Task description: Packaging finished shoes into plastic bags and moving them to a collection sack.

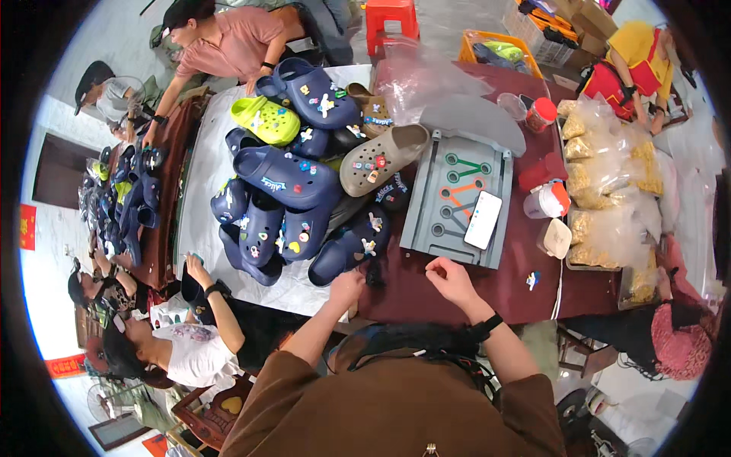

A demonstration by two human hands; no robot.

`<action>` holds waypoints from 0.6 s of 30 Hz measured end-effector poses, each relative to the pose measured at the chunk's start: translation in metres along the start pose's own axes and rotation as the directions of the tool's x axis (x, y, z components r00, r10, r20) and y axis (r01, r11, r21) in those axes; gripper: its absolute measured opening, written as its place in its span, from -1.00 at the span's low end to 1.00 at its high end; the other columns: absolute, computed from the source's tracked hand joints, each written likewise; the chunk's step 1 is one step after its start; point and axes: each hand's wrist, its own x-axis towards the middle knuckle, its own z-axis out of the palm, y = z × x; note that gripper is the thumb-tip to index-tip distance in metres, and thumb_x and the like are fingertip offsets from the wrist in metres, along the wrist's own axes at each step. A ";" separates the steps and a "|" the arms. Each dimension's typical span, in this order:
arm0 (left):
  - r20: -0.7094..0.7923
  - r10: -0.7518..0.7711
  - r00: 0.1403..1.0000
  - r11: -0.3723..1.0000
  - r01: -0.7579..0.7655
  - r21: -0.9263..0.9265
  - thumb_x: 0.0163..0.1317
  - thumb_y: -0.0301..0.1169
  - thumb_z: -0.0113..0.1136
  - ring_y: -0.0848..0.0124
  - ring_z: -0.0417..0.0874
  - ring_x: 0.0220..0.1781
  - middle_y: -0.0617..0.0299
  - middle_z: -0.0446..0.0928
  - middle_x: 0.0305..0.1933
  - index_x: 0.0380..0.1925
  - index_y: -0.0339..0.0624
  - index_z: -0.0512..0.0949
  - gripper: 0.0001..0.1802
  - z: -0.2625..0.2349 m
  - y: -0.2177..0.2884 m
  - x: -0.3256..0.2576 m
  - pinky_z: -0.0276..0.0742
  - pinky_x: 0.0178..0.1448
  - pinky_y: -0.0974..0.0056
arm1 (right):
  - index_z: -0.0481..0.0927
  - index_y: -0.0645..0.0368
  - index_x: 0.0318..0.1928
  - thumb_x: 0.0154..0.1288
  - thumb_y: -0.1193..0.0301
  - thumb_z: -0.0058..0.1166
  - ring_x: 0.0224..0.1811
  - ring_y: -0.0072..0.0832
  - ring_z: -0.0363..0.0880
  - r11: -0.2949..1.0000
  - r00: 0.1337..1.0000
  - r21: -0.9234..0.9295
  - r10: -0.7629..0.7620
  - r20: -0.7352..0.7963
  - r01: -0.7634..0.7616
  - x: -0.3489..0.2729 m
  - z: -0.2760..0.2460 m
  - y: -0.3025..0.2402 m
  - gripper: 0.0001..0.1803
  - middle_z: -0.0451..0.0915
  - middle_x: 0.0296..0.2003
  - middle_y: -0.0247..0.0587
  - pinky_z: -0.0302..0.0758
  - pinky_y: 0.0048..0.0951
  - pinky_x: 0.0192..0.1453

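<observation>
My left hand (348,288) is closed at the table's near edge, just below a navy clog (335,257); whatever its fingers hold is hidden. Beside it lies a small black thing (374,274) whose kind I cannot make out. My right hand (451,280) hovers over the dark red tablecloth, fingers bent and thumb apart, with nothing visible between them. Just beyond it is a grey plastic case (415,228) with a white-screened phone (483,219) on it. Left of the case, navy clogs with charms are piled with a lime clog (266,122) and a khaki clog (384,160).
A small charm (532,280) lies right of my right hand. Jars stand beyond it, one red-lidded (547,201). Bags of yellow pieces (598,160) fill trays at the right. A person in white (198,354) works close at my left; others sit around the tables.
</observation>
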 end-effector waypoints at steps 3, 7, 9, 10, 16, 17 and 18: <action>-0.047 -0.031 0.998 0.903 0.007 -0.429 0.28 -0.36 0.20 0.21 0.76 -0.27 0.03 0.72 -0.32 -0.15 -0.33 0.68 -0.73 -0.030 0.020 -0.010 0.63 -0.14 0.20 | 0.65 0.20 -0.17 0.26 0.22 0.26 -0.33 -0.37 0.67 0.993 0.995 -0.090 0.081 0.061 -0.076 -0.009 -0.014 0.006 -0.70 0.70 -0.38 -0.20 0.55 -0.34 -0.18; -0.105 -0.049 0.993 0.533 -0.063 -0.844 0.36 -0.48 0.16 0.45 0.70 -0.18 0.19 0.72 -0.24 -0.07 -0.36 0.66 -0.77 -0.078 0.063 -0.032 0.58 -0.02 0.36 | 0.63 0.23 -0.03 0.23 0.12 0.33 -0.15 -0.37 0.66 0.988 0.924 -0.151 0.089 0.371 -0.034 -0.022 -0.032 -0.022 -0.53 0.70 -0.21 -0.15 0.56 -0.35 0.00; -0.126 -0.042 0.991 0.446 -0.094 -0.890 0.38 -0.50 0.15 0.46 0.69 -0.13 0.21 0.71 -0.18 -0.05 -0.36 0.65 -0.77 -0.107 0.093 -0.045 0.56 0.03 0.38 | 0.50 0.24 0.22 0.23 0.15 0.38 -0.01 -0.49 0.57 0.998 0.893 0.015 0.042 0.448 -0.055 -0.028 -0.030 -0.048 -0.35 0.61 0.03 -0.17 0.52 -0.38 0.15; -0.142 -0.048 0.989 0.376 -0.114 -0.919 0.38 -0.51 0.14 0.46 0.67 -0.08 0.23 0.70 -0.13 -0.04 -0.36 0.64 -0.77 -0.117 0.105 -0.049 0.54 0.07 0.39 | 0.46 0.24 0.24 0.15 0.07 0.44 0.04 -0.43 0.57 0.974 0.924 0.226 -0.063 0.378 -0.026 -0.034 -0.025 -0.058 -0.23 0.61 0.05 -0.18 0.51 -0.34 0.17; -0.437 0.071 0.897 0.441 -0.421 -0.793 0.33 -0.63 0.15 0.45 0.60 -0.05 0.16 0.63 -0.12 -0.18 -0.41 0.65 -0.86 -0.146 0.156 -0.062 0.49 0.06 0.36 | 0.54 0.15 0.10 0.21 0.30 0.42 -0.14 -0.68 0.51 0.812 0.944 0.495 -0.326 -0.052 0.308 -0.040 -0.010 -0.140 -0.51 0.60 -0.14 -0.38 0.48 -0.53 -0.08; -0.452 0.104 0.886 0.403 -0.453 -0.795 0.28 -0.60 0.17 0.38 0.62 -0.05 0.14 0.65 -0.13 -0.19 -0.39 0.65 -0.85 -0.156 0.163 -0.068 0.49 0.08 0.32 | 0.57 0.15 0.00 0.20 0.29 0.42 -0.19 -0.66 0.51 0.789 0.966 0.559 -0.235 -0.108 0.255 -0.040 -0.005 -0.152 -0.58 0.61 -0.20 -0.42 0.48 -0.50 -0.13; -0.465 0.135 0.875 0.362 -0.480 -0.799 0.24 -0.57 0.19 0.31 0.64 -0.05 0.11 0.66 -0.15 -0.19 -0.38 0.66 -0.83 -0.161 0.166 -0.071 0.50 0.10 0.27 | 0.61 0.15 -0.10 0.20 0.29 0.42 -0.24 -0.65 0.52 0.757 0.979 0.622 -0.135 -0.154 0.202 -0.042 -0.005 -0.162 -0.65 0.61 -0.26 -0.46 0.49 -0.47 -0.18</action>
